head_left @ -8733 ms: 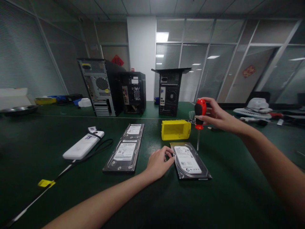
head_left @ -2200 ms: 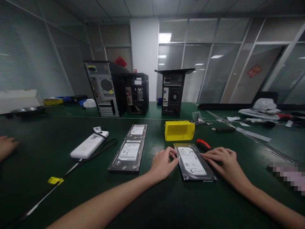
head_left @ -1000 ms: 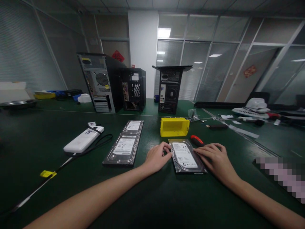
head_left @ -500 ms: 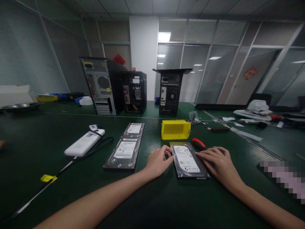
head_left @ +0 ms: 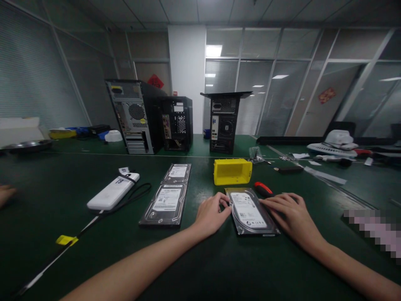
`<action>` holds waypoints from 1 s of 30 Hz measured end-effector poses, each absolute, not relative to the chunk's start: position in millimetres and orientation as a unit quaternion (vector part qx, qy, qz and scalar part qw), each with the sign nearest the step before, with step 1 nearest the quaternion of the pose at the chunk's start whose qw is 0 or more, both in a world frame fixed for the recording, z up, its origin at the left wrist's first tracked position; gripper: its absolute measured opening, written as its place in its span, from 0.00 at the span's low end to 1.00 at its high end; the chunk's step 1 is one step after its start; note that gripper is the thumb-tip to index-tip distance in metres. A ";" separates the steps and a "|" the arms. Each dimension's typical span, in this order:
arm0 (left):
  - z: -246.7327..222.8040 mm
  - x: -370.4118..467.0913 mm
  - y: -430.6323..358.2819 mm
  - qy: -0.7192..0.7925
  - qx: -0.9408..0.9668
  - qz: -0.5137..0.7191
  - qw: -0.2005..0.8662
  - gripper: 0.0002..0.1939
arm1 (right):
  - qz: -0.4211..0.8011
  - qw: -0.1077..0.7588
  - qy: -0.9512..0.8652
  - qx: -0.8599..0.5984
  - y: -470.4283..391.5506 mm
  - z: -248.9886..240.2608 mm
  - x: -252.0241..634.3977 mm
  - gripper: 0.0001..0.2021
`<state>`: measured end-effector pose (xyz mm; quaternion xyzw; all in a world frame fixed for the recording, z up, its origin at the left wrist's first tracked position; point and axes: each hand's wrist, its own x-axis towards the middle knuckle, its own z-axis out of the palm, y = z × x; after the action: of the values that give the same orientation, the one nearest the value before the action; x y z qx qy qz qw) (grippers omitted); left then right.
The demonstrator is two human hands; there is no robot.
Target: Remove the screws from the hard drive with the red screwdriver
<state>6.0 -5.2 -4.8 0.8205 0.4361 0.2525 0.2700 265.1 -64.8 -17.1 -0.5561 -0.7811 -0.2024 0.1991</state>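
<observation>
A silver hard drive (head_left: 249, 211) with a white label lies flat on the green table before me. At its left edge, my left hand (head_left: 213, 211) is closed, with thumb and curled index finger against the side. My right hand (head_left: 290, 215) holds the opposite edge, its fingers fairly straight and the tips on the metal; the thumb is partly hidden. Just beyond my right fingers rests a red and black handled tool (head_left: 263, 189), its far end hidden. Two more hard drives, a nearer one (head_left: 164, 205) and a farther one (head_left: 178, 172), lie end to end on the left.
A yellow plastic box (head_left: 232, 172) stands behind the drive. To the left lies a white power bank (head_left: 113, 192) with a cable. Computer cases (head_left: 136, 115) stand at the back. Another person's hand (head_left: 6, 194) shows at the left edge. A pixelated pink patch (head_left: 374, 232) is at right.
The whole view has shifted slightly, so things appear a little lower and to the right. Both hands keep their places at the drive's edges. The other person's hand shows more at left.
</observation>
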 end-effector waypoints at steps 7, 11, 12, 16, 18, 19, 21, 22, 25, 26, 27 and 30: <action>-2.1 5.6 -6.5 0.436 0.819 0.255 0.271 0.13 | -0.205 0.200 -0.781 -0.555 -64.7 -17.1 265.6 0.15; -1.2 6.6 -6.9 0.441 0.818 0.253 0.269 0.12 | -0.213 0.200 -0.775 -0.561 -64.7 -17.8 265.5 0.14; -1.5 6.8 -6.7 0.441 0.818 0.253 0.268 0.12 | -0.214 0.200 -0.774 -0.561 -64.9 -17.8 265.3 0.14; -3.1 7.3 -6.2 0.442 0.818 0.253 0.267 0.12 | -0.222 0.197 -0.782 -0.548 -65.4 -17.1 263.9 0.15; -2.9 7.1 -6.1 0.444 0.817 0.251 0.269 0.12 | -0.227 0.190 -0.787 -0.541 -65.1 -16.8 263.6 0.16; -2.4 7.0 -6.2 0.445 0.816 0.250 0.270 0.13 | -0.230 0.188 -0.787 -0.540 -64.9 -16.8 263.7 0.16; -1.3 6.8 -6.6 0.445 0.816 0.248 0.272 0.13 | -0.236 0.186 -0.785 -0.541 -64.5 -17.1 264.2 0.15; -0.8 6.7 -6.8 0.445 0.816 0.248 0.273 0.13 | -0.238 0.187 -0.784 -0.542 -64.3 -17.3 264.5 0.15; 0.0 6.5 -7.5 0.444 0.816 0.249 0.274 0.13 | -0.238 0.187 -0.783 -0.543 -64.4 -17.8 265.6 0.15; 0.0 6.5 -7.5 0.444 0.816 0.249 0.274 0.13 | -0.238 0.187 -0.783 -0.543 -64.6 -17.8 265.8 0.15; -0.2 6.6 -7.5 0.443 0.816 0.250 0.275 0.13 | -0.238 0.187 -0.784 -0.543 -64.8 -17.8 266.0 0.15; -1.0 6.9 -6.7 0.440 0.815 0.253 0.278 0.13 | -0.237 0.188 -0.786 -0.539 -65.5 -17.8 266.2 0.15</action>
<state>6.9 -6.7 -1.0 0.8153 0.4404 0.2528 0.2783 266.2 -65.5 -17.8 -0.5392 -0.7860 -0.2373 0.1876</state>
